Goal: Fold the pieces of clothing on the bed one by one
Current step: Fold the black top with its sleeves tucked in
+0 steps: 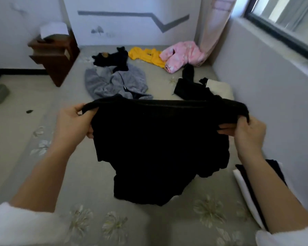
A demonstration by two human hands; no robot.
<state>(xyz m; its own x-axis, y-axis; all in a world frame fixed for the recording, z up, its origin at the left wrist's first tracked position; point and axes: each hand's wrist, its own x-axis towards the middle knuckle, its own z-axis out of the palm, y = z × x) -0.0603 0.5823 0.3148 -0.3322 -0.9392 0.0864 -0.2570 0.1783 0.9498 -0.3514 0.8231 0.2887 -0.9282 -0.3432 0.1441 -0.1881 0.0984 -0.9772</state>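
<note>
Two bare hands hold one black garment stretched wide above the grey flowered bed, and the rest of the clothing lies scattered further up the mattress. At the far left a dark wooden nightstand stands beside the bed against the white wall, with something white on top of it. The left hand is closed around the left end of the garment's upper edge, fingers curled over the bunched cloth, with a white sleeve pushed back on the forearm. Between the hands the black garment hangs down in loose folds, its top edge pulled nearly straight and its lower hem touching or just above the bedspread; which of the two cannot be told. Beyond it, a grey fleecy jacket lies spread open, with a dark top partly over its upper edge. Further right along the head of the bed are a yellow garment and a pink padded piece, touching each other, near the pale curtain. Another black piece lies crumpled in front of them, partly over something cream-coloured. The right hand grips the other end of the upper edge in a closed fist. At the right edge a folded stack of dark and white cloth rests against the grey wall below the window.
</note>
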